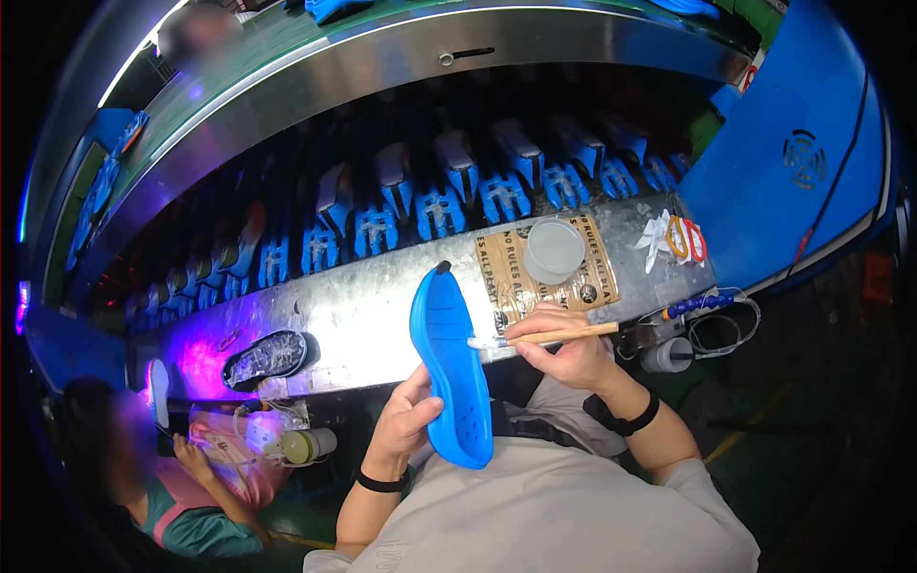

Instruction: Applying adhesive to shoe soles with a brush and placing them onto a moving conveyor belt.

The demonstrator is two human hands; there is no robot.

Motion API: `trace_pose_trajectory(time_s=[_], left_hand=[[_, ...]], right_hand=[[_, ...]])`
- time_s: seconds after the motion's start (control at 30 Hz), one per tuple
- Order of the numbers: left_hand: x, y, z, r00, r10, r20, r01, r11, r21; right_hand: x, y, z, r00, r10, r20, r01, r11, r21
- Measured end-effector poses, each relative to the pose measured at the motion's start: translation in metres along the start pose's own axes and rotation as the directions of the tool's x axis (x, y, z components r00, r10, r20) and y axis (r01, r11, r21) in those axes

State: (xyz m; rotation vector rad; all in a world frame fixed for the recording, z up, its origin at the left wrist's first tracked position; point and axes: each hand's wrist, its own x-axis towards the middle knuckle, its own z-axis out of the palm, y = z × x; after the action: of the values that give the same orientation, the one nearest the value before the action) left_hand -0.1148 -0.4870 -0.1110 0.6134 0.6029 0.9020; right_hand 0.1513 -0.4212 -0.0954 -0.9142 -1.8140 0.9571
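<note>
A blue shoe sole (453, 368) stands lengthwise in front of me, its hollow side showing, with a dark spot at its far tip. My left hand (406, 420) grips its left edge near the lower end, thumb on top. My right hand (565, 351) is closed round a wooden-handled brush (587, 332). The pale bristle end lies at the sole's right edge; whether it touches cannot be made out. Just beyond that hand, a round translucent tub (554, 250) with whitish contents sits on a printed brown cardboard sheet (499, 272).
Several blue soles with uppers (439, 212) line the rack behind the metal bench (368, 310). White scraps (655, 241) and scissors (688, 241) lie right; a dark sole-shaped tray (266, 360) lies left. A blue machine panel (802, 153) stands right. A co-worker's hand (194, 458) shows lower left.
</note>
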Motion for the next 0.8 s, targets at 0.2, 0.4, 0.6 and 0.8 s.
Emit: trace_pose_trajectory(time_s=[0.2, 0.4, 0.6, 0.8], left_hand=[[0.001, 0.005, 0.002, 0.998, -0.04, 0.045, 0.037, 0.997, 0.072], [-0.001, 0.01, 0.005, 0.998, -0.064, 0.004, 0.063, 0.991, 0.121], [0.001, 0.018, -0.002, 1.0, -0.014, 0.008, 0.013, 0.993, 0.114], [0.005, 0.022, -0.005, 0.999, 0.047, 0.013, -0.048, 0.98, 0.196]], right_hand=[[0.007, 0.006, -0.001, 0.975, 0.125, -0.183, -0.116, 0.991, 0.062], [0.01, 0.006, 0.0, 0.974, 0.061, -0.216, -0.064, 0.998, -0.006], [0.007, -0.002, 0.004, 0.995, 0.024, -0.101, -0.024, 1.0, 0.006], [0.006, -0.013, 0.001, 0.997, -0.074, -0.003, 0.074, 0.997, 0.028]])
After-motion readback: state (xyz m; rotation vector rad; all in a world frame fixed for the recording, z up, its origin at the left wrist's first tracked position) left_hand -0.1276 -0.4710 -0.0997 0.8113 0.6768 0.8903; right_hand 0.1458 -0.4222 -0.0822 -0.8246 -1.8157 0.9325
